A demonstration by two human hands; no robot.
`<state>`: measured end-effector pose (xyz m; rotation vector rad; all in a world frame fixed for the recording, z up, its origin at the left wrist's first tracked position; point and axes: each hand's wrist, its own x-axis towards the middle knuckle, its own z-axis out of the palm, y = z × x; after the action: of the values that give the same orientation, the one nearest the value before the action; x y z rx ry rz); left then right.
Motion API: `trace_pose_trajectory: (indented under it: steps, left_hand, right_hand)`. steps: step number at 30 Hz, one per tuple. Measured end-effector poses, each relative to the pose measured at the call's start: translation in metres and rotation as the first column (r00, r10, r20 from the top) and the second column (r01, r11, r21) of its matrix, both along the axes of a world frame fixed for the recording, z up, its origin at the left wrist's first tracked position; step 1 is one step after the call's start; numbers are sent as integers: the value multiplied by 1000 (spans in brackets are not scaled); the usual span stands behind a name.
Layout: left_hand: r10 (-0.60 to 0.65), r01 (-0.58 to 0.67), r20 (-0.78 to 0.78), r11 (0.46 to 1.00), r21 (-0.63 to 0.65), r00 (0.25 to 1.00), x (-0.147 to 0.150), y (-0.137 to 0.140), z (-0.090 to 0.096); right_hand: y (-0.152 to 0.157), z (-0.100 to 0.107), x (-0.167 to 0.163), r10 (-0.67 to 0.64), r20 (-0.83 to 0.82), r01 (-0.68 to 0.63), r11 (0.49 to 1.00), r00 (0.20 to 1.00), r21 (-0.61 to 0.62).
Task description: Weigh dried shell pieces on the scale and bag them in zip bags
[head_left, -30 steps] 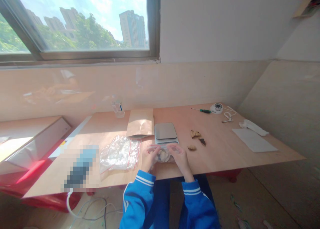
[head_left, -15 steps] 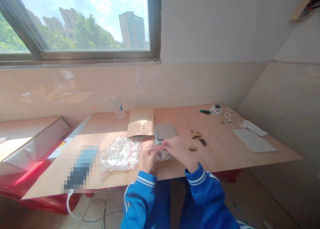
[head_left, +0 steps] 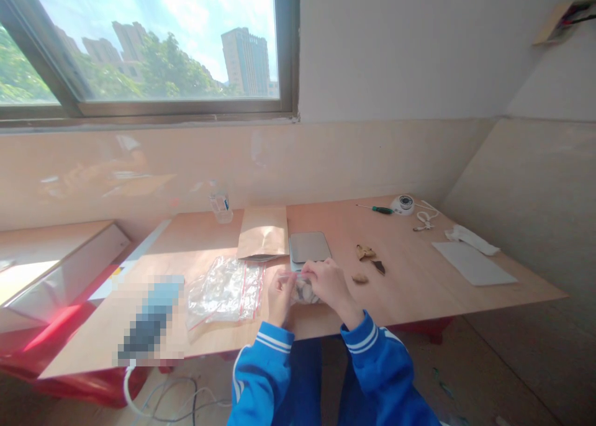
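1. Just on the near side of the scale (head_left: pixel 310 248), we find a small clear bag (head_left: pixel 302 287) with pale pieces (head_left: pixel 307 294) inside; we cannot tell whether its base touches the table (head_left: pixel 442 289).
2. At the bag's top edge, near side of the scale, we record the left hand (head_left: pixel 280 297) in a narrow pinch on the plastic.
3. Beside it, we note the right hand (head_left: pixel 329 284) closed on the same edge, its fingers overlapping the near part of the scale from our viewpoint.
4. Left of the scale and nearer the person, we observe larger clear plastic (head_left: pixel 223 289) with red strips, lying flat.
5. Immediately left of the scale, we list a paper bag (head_left: pixel 264 232); farther left and behind stands a bottle (head_left: pixel 221 208).
6. Right of the scale, we see brown pieces (head_left: pixel 365 253), a dark piece (head_left: pixel 379 267) and a tan piece (head_left: pixel 359 279).
7. Well right of the scale, toward the wall, we log a screwdriver (head_left: pixel 382 210) beside a white camera (head_left: pixel 403 205).
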<state>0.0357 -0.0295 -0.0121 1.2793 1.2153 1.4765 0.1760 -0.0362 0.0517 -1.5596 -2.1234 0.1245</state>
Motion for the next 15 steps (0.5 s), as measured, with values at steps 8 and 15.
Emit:
trace_pose_trajectory:
  steps: [8, 15]
  left_hand:
    - [-51, 57, 130, 997, -44, 990, 2, 1, -7]
    - [63, -59, 169, 998, -24, 984, 1, 1, -6]
  right_hand:
    - [1, 5, -4, 116, 113, -113, 993, 987, -32]
    - [1, -8, -4, 64, 22, -64, 998, 998, 20]
